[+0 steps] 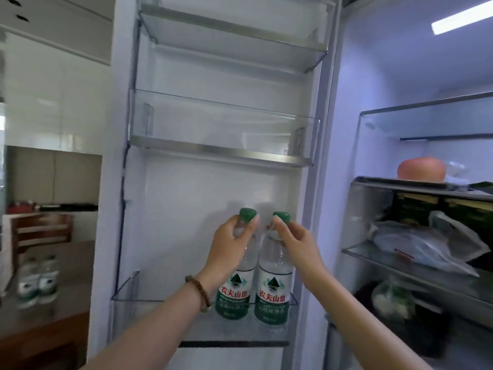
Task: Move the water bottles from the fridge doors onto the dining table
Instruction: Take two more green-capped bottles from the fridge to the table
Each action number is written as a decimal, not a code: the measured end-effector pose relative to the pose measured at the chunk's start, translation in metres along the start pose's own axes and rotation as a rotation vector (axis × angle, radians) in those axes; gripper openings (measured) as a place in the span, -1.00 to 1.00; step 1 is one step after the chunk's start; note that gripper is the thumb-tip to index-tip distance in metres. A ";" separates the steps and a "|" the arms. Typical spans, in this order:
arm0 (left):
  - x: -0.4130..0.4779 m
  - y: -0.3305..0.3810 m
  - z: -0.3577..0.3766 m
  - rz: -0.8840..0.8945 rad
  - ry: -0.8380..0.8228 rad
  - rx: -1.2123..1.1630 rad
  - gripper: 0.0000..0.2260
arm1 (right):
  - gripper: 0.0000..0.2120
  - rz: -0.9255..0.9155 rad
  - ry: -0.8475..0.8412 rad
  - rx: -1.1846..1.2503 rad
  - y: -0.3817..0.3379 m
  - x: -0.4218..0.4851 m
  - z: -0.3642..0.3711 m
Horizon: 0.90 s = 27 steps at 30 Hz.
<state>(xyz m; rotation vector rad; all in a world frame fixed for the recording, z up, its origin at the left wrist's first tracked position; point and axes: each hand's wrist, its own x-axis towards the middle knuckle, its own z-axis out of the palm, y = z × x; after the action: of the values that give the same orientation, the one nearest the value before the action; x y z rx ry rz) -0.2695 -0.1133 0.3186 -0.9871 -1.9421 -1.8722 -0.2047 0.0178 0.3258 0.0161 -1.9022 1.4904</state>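
Left hand (234, 234) grips neck of left bottle (235, 292), right hand (294, 237) grips neck of right bottle (273, 295), both upright, side by side, right end of lowest door bin (138, 303)

Fridge interior (386, 76), right of view.
Round orange fruit (421, 169) on glass shelf (386, 184); crumpled plastic bag (416, 244) on shelf below (373, 259).

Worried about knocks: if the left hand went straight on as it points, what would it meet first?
The left hand grips the left bottle by the neck; beyond it, probably the door's inner wall; depth is unclear.
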 end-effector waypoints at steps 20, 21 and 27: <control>-0.007 0.099 -0.084 0.350 0.202 -0.030 -0.79 | -0.66 -0.427 0.069 0.323 -0.079 0.003 0.031; -0.009 0.104 -0.093 0.367 0.204 -0.023 -0.79 | -0.68 -0.430 0.066 0.344 -0.087 0.001 0.038; -0.021 0.122 -0.170 0.405 0.270 -0.023 -0.75 | -0.70 -0.459 -0.033 0.460 -0.132 -0.020 0.103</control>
<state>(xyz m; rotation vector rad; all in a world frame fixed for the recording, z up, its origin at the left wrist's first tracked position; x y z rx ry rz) -0.2216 -0.2901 0.4227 -0.9870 -1.4451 -1.6957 -0.1876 -0.1226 0.4182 0.6457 -1.4109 1.5619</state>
